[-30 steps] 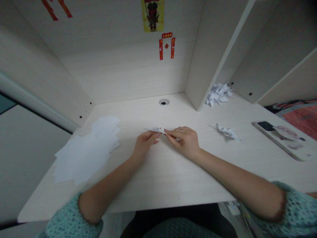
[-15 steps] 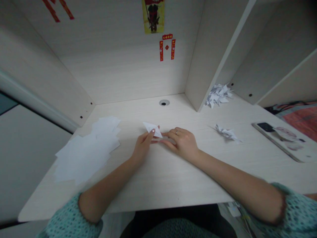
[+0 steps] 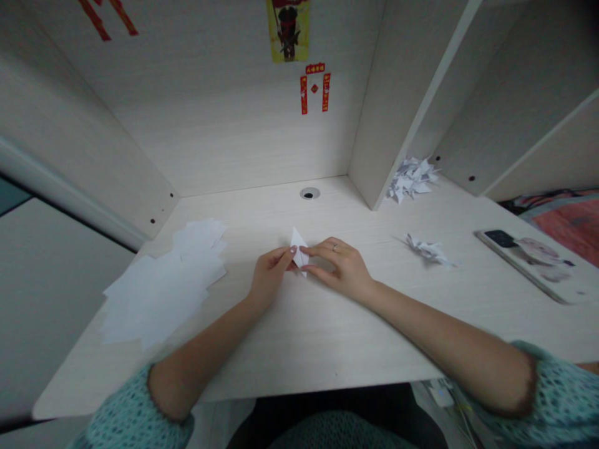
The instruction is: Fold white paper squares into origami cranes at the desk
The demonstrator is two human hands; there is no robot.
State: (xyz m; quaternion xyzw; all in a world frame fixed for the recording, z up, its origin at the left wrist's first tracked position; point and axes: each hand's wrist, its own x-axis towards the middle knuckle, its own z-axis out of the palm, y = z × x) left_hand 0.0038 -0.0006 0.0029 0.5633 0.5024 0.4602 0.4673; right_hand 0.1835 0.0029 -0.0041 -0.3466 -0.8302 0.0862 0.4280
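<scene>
A small white folded paper [image 3: 297,239], kite-shaped with pointed ends, stands between my hands above the middle of the desk. My left hand [image 3: 270,274] pinches its left side, with the thumb on the near face and the fingers behind. At its right edge, my right hand [image 3: 344,265] has the index fingertip and thumb on the paper, its other fingers curled; a ring is on one finger. The paper's lower part is partly covered by fingertips.
Loose white sheets [image 3: 161,290] overlap on the left of the desk [image 3: 299,349]. Right of my hands lie folded paper pieces [image 3: 427,249] and a phone [image 3: 528,265]. A heap of folded papers [image 3: 412,179] sits behind the upright divider [image 3: 407,106]. A round cable hole [image 3: 309,194] is at the back.
The folded paper has turned from slanting sideways to nearly upright. My right fingers, earlier at its lower right corner, now touch its right edge.
</scene>
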